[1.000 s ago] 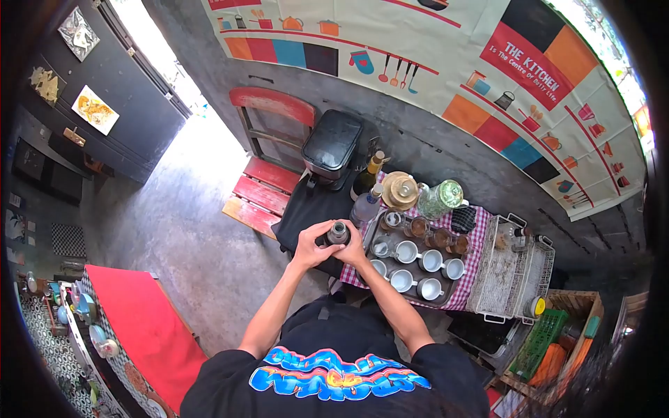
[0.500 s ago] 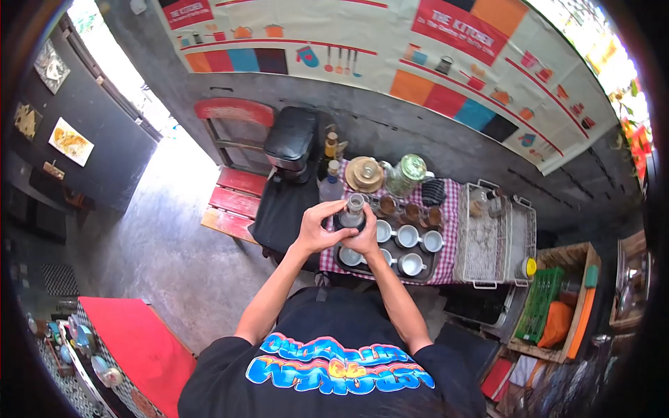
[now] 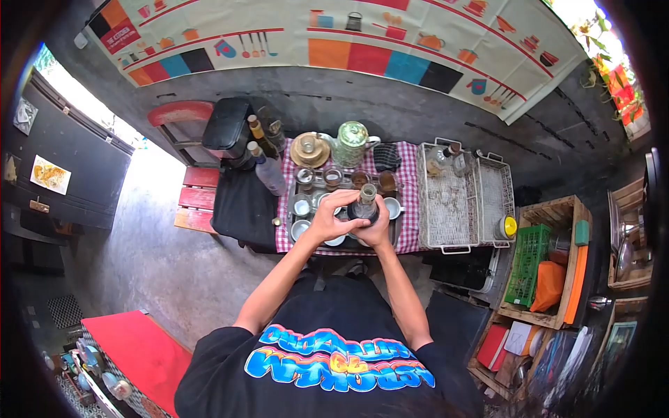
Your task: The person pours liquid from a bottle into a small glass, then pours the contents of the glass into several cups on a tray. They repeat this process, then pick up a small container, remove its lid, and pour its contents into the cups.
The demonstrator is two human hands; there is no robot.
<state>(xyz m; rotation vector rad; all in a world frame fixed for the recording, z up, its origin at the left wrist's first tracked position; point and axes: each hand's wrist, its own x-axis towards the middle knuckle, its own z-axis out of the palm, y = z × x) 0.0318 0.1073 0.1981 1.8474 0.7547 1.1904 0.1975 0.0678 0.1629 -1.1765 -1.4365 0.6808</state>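
Observation:
Both of my hands grip a small glass bottle (image 3: 364, 207) with a narrow clear neck and a dark lower part. My left hand (image 3: 327, 217) wraps it from the left, fingers curled round its far side. From the right and below, my right hand (image 3: 378, 231) closes on it. The bottle is held above a tray (image 3: 398, 226) with several white cups; a white cup (image 3: 302, 206) shows left of my hands, another cup (image 3: 393, 207) to the right. Behind them stand several small glasses, one glass (image 3: 359, 179) with brown contents. My hands hide part of the tray.
A green patterned teapot (image 3: 353, 143) and a round woven stand (image 3: 310, 150) are at the back of the checked cloth (image 3: 409, 188). Tall bottles (image 3: 266, 167) stand at left. A white wire rack (image 3: 449, 209) sits on the right, beyond it a wooden crate (image 3: 575, 268).
My view has turned to the right. My hands, still around the bottle, have shifted right over the tray and now cover different cups.

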